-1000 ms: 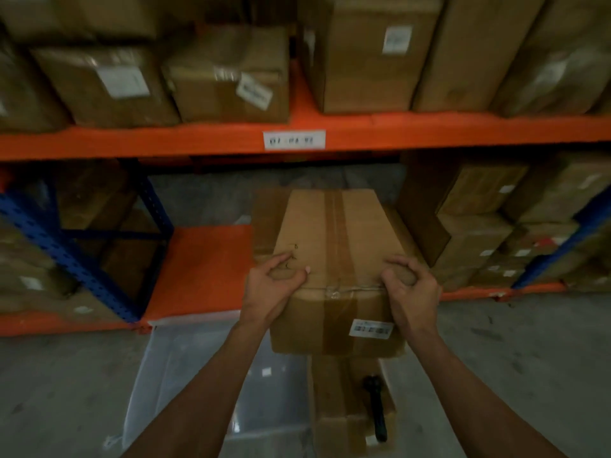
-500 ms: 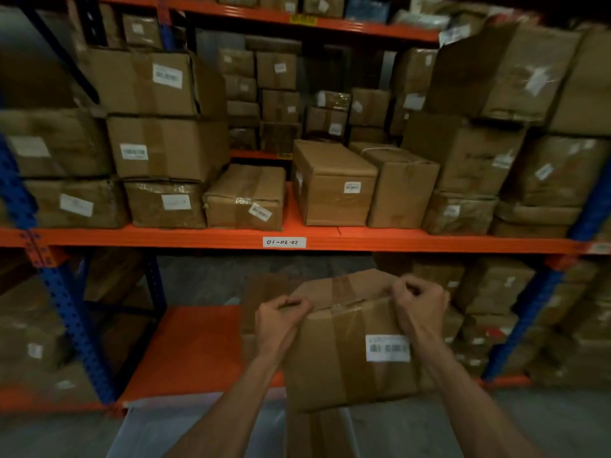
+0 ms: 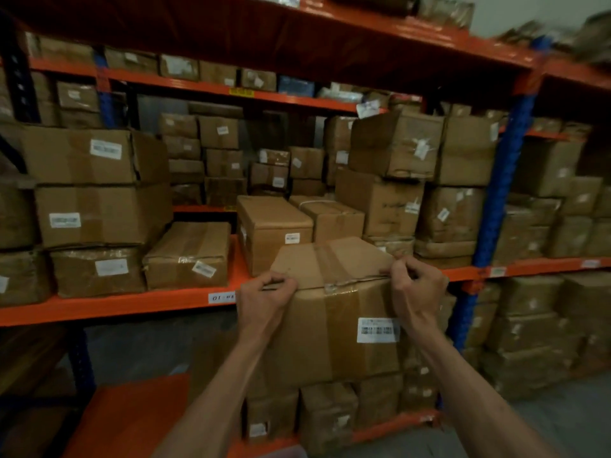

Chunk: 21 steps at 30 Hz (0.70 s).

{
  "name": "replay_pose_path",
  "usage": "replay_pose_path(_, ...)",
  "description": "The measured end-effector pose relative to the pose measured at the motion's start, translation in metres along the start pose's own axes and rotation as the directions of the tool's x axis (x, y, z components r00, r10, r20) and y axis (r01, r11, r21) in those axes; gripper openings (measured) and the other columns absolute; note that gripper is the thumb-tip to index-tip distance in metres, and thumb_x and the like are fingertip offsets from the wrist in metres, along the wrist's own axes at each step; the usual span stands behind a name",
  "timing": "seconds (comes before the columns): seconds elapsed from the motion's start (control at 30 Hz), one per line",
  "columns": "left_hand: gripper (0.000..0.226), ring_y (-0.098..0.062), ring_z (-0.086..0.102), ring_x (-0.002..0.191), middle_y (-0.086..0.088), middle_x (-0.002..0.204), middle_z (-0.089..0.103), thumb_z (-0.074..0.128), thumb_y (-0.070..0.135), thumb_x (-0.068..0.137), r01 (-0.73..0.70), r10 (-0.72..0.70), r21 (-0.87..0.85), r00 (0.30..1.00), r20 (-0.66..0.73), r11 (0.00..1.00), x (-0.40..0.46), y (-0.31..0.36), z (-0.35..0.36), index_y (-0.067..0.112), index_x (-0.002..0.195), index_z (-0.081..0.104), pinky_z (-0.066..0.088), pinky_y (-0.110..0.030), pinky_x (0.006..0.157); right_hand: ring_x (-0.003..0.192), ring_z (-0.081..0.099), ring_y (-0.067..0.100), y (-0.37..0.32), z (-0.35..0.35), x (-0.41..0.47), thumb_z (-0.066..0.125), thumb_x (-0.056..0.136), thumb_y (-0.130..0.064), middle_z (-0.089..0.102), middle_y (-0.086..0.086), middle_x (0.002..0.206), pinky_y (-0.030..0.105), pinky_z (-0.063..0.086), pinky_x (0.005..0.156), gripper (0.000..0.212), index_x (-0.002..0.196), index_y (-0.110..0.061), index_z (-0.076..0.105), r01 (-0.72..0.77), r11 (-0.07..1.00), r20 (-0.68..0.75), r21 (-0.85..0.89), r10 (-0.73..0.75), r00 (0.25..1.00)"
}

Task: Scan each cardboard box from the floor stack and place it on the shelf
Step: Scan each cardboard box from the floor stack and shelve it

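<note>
Got my left hand and right hand both clamped on the top edge of this taped brown cardboard box, lifted at 12 o'clock toward the orange metal shelf, so shelving's still left.

A warehouse storeroom: orange-and-blue pallet racking runs from 9 to 3 o'clock, its shelves packed with taped cardboard cartons bearing white barcode labels. A location tag marks the shelf beam, and a blue upright rises at 2 o'clock.
</note>
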<state>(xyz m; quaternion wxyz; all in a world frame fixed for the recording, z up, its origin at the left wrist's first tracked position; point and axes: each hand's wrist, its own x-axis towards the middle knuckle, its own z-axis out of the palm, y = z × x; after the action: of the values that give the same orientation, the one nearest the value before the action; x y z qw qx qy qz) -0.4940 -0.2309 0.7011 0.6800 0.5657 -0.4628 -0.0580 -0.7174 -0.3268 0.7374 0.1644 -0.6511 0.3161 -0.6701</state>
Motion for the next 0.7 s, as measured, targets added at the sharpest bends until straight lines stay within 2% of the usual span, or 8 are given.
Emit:
replay_pose_path(0.07,0.006,0.008,0.062,0.085,0.024,0.083,0.07,0.075,0.03,0.08,-0.103,0.103,-0.004,0.995,-0.009,0.995,0.014,0.018,-0.007,0.025,0.077,0.075,0.041,-0.002,0.071,0.066,0.063,-0.001,-0.015,0.002,0.013,0.05,0.081,-0.032,0.069,-0.012,0.062,0.021,0.046,0.058,0.031,0.059,-0.026,0.07,0.024,0.998,-0.029,0.063,-0.022,0.999)
replay_pose_path(0.13,0.005,0.007,0.063,0.087,0.019,0.084,0.071,0.074,0.027,0.082,-0.179,0.18,0.015,0.983,-0.038,0.984,0.029,0.034,-0.016,0.023,0.08,0.076,0.04,-0.001,0.073,0.073,0.066,0.004,-0.027,0.008,0.025,0.048,0.081,-0.035,0.073,-0.003,0.068,0.019,0.046,0.061,0.036,0.067,-0.017,0.076,0.065,0.994,-0.056,0.091,-0.06,0.997)
replay_pose_path(0.23,0.006,0.003,0.064,0.089,0.017,0.087,0.072,0.074,0.03,0.082,-0.246,0.248,0.035,0.965,-0.082,0.969,0.045,0.056,-0.034,0.024,0.082,0.076,0.044,-0.006,0.076,0.083,0.064,-0.008,-0.042,0.022,0.04,0.047,0.082,-0.037,0.078,0.016,0.096,0.004,0.041,0.063,0.04,0.075,-0.014,0.08,0.084,0.985,-0.047,0.148,-0.078,0.996)
replay_pose_path(0.37,0.014,0.0,0.066,0.089,0.017,0.087,0.072,0.071,0.036,0.08,-0.345,0.357,0.101,0.924,-0.14,0.933,0.063,0.076,-0.063,0.023,0.083,0.076,0.048,-0.012,0.079,0.096,0.063,-0.013,-0.06,0.053,0.053,0.051,0.083,-0.032,0.078,0.013,0.101,0.0,0.041,0.07,0.033,0.075,-0.017,0.079,0.11,0.966,-0.07,0.233,-0.096,0.993)
replay_pose_path(0.43,0.008,-0.001,0.066,0.088,0.015,0.086,0.072,0.073,0.029,0.083,-0.356,0.381,0.162,0.91,-0.165,0.92,0.075,0.077,-0.079,0.022,0.082,0.076,0.049,-0.015,0.079,0.1,0.066,-0.005,-0.067,0.074,0.057,0.052,0.084,-0.028,0.078,0.011,0.102,0.001,0.041,0.072,0.027,0.076,-0.024,0.078,0.113,0.955,-0.065,0.274,-0.099,0.993)
replay_pose_path(0.53,0.011,-0.002,0.066,0.085,0.013,0.083,0.072,0.072,0.031,0.082,-0.349,0.39,0.218,0.901,-0.191,0.912,0.095,0.077,-0.104,0.021,0.082,0.076,0.05,-0.02,0.079,0.101,0.07,0.011,-0.079,0.109,0.063,0.05,0.082,-0.033,0.079,0.007,0.099,0.004,0.042,0.072,0.028,0.077,-0.029,0.077,0.128,0.94,-0.072,0.316,-0.111,0.991)
replay_pose_path(0.63,0.024,-0.005,0.066,0.081,0.009,0.081,0.073,0.068,0.041,0.077,-0.343,0.386,0.214,0.9,-0.205,0.915,0.12,0.07,-0.126,0.019,0.081,0.077,0.051,-0.027,0.078,0.097,0.069,0.014,-0.087,0.149,0.07,0.049,0.08,-0.035,0.078,0.009,0.103,0.003,0.041,0.069,0.036,0.08,-0.017,0.081,0.14,0.926,-0.09,0.352,-0.115,0.989)
replay_pose_path(0.7,0.024,-0.006,0.067,0.081,0.007,0.08,0.073,0.069,0.04,0.075,-0.349,0.392,0.21,0.894,-0.216,0.913,0.143,0.061,-0.139,0.018,0.08,0.077,0.051,-0.026,0.077,0.1,0.07,0.02,-0.087,0.181,0.076,0.05,0.081,-0.031,0.077,0.016,0.106,0.004,0.042,0.07,0.036,0.081,-0.011,0.081,0.133,0.917,-0.09,0.377,-0.107,0.99)
